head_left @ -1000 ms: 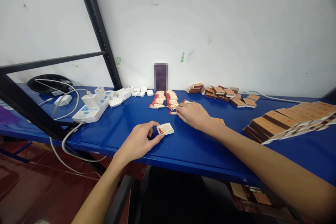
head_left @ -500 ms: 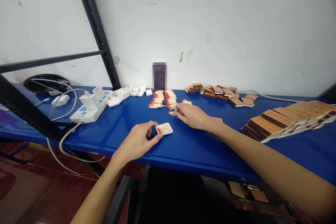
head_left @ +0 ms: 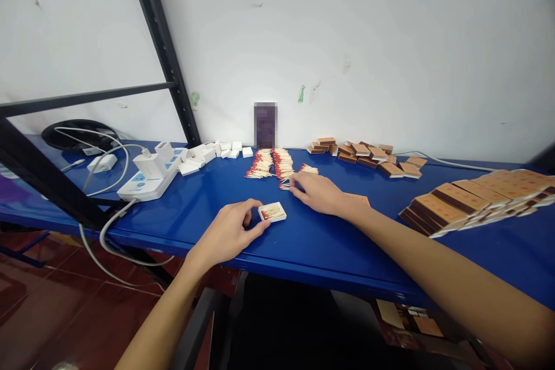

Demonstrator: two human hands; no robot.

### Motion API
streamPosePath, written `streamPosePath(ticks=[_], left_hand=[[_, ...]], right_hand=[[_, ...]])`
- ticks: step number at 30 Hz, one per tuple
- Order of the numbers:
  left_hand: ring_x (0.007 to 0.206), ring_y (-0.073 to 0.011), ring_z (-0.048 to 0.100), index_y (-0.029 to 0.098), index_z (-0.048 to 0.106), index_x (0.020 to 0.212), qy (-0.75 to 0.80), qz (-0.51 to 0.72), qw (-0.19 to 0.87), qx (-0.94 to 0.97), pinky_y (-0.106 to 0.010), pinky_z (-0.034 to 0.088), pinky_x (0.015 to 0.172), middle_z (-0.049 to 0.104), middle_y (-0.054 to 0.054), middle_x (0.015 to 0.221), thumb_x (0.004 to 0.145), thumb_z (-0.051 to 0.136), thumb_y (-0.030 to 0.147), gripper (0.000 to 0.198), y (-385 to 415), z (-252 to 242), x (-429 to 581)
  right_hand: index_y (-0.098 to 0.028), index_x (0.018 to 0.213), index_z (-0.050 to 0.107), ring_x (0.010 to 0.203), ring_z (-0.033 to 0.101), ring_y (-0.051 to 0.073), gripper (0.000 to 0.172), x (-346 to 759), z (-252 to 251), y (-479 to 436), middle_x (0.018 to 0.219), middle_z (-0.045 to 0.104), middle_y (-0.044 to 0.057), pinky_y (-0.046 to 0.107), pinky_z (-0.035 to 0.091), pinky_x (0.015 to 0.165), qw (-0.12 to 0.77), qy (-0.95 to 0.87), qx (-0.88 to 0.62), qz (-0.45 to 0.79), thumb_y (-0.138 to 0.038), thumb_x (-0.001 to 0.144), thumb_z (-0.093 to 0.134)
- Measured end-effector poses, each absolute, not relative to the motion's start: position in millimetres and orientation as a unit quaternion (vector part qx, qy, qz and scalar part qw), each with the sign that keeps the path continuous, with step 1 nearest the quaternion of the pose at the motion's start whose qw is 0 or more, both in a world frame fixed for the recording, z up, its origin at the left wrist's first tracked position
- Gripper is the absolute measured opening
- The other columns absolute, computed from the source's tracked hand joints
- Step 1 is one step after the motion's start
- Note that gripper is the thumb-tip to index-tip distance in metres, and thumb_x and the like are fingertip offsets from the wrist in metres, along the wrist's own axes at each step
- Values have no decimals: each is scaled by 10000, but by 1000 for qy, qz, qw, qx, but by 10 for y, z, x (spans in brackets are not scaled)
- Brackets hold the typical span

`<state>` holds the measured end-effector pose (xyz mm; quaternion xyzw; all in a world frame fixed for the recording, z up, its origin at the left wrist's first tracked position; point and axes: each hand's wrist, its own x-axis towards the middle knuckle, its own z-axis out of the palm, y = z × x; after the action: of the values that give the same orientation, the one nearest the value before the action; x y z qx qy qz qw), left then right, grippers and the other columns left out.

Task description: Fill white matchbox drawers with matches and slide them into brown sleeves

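Note:
My left hand (head_left: pixel 229 232) rests on the blue table with thumb and fingers closed round the left end of a small white matchbox tray (head_left: pixel 282 217). Several red-tipped matches (head_left: pixel 273 211) lie inside the tray. Farther back, my right hand (head_left: pixel 319 193) has its fingertips pinched together at a few loose matches (head_left: pixel 284 185). Its fingers partly hide what is between them. Just behind are two larger heaps of matches, the left heap (head_left: pixel 261 164) and the right heap (head_left: pixel 283 163). A smaller bunch of matches (head_left: pixel 309 168) lies behind my right hand.
White empty trays (head_left: pixel 203 154) are piled at the back left, beside a power strip (head_left: pixel 147 184) with chargers. Brown matchbox sleeves (head_left: pixel 362 151) lie at the back right. Flattened stacked sleeves (head_left: pixel 459 199) spread across the right. A black shelf post (head_left: pixel 162 46) stands left.
The view has shifted slightly. My right fingertips have moved only a little at the loose matches; my left hand stays on the tray.

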<state>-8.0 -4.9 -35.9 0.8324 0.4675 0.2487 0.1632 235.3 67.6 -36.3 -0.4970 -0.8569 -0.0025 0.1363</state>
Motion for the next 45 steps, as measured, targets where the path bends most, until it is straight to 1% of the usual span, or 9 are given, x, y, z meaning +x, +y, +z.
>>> streamPosePath(ticks=[4, 7, 11, 17, 24, 27, 34, 38, 45], left_hand=[[565, -128, 465, 226, 612, 1127, 467, 248, 162, 833, -254, 323, 550, 487, 48, 642, 897, 541, 456, 332, -43, -368, -85], [568, -126, 464, 234, 608, 1123, 467, 247, 159, 834, -250, 321, 561, 482, 54, 640, 899, 548, 457, 321, -43, -365, -84], [568, -125, 457, 230, 609, 1117, 465, 247, 160, 835, -246, 309, 563, 478, 55, 635, 901, 554, 426, 297, -49, -359, -81], [558, -125, 437, 218, 622, 1053, 455, 253, 167, 838, -248, 306, 557, 467, 52, 621, 908, 536, 433, 273, -53, -357, -76], [569, -129, 456, 215, 623, 1095, 459, 255, 164, 835, -255, 316, 560, 494, 45, 636, 891, 547, 421, 300, -57, -356, -79], [565, -130, 459, 216, 623, 1102, 460, 256, 164, 834, -256, 317, 556, 495, 45, 633, 888, 544, 427, 311, -53, -363, -81], [572, -130, 474, 221, 618, 1110, 462, 251, 160, 835, -254, 326, 564, 501, 46, 639, 896, 540, 463, 332, -50, -357, -79], [579, -134, 485, 220, 620, 1123, 466, 249, 158, 834, -257, 332, 565, 513, 40, 650, 896, 537, 466, 345, -54, -350, -76], [594, -135, 486, 233, 589, 1165, 463, 245, 169, 835, -251, 334, 568, 500, 44, 665, 885, 560, 402, 329, -50, -357, -88]], right_hand=[[-197, 917, 536, 861, 591, 199, 177, 2338, -340, 654, 993, 652, 74, 292, 382, 685, 118, -862, -493, -15, -251, 982, 380], [-197, 937, 524, 842, 588, 193, 185, 2285, -306, 571, 999, 645, 74, 289, 381, 684, 144, -861, -487, -4, -268, 994, 363], [-202, 957, 509, 795, 568, 167, 160, 2179, -268, 390, 961, 624, 50, 275, 384, 685, 203, -890, -406, 42, -294, 992, 382], [-196, 948, 522, 701, 528, 147, 177, 2071, -252, 221, 864, 603, 31, 268, 365, 646, 188, -922, -323, 98, -336, 981, 419], [-202, 929, 532, 703, 516, 137, 143, 2147, -232, 281, 848, 591, 18, 256, 353, 638, 211, -917, -328, 83, -290, 967, 426], [-206, 932, 541, 729, 536, 144, 156, 2172, -226, 317, 864, 610, 21, 254, 356, 639, 188, -920, -335, 76, -312, 968, 432], [-193, 1031, 549, 918, 602, 216, 192, 2344, -295, 577, 1033, 652, 78, 300, 400, 729, 137, -863, -484, -45, -264, 989, 376], [-194, 1088, 546, 1014, 595, 247, 204, 2410, -347, 671, 1120, 634, 98, 308, 414, 729, 96, -853, -510, -60, -288, 987, 395], [-204, 940, 541, 846, 601, 190, 172, 2379, -378, 682, 989, 655, 68, 278, 386, 650, 111, -858, -502, -9, -251, 983, 382]])
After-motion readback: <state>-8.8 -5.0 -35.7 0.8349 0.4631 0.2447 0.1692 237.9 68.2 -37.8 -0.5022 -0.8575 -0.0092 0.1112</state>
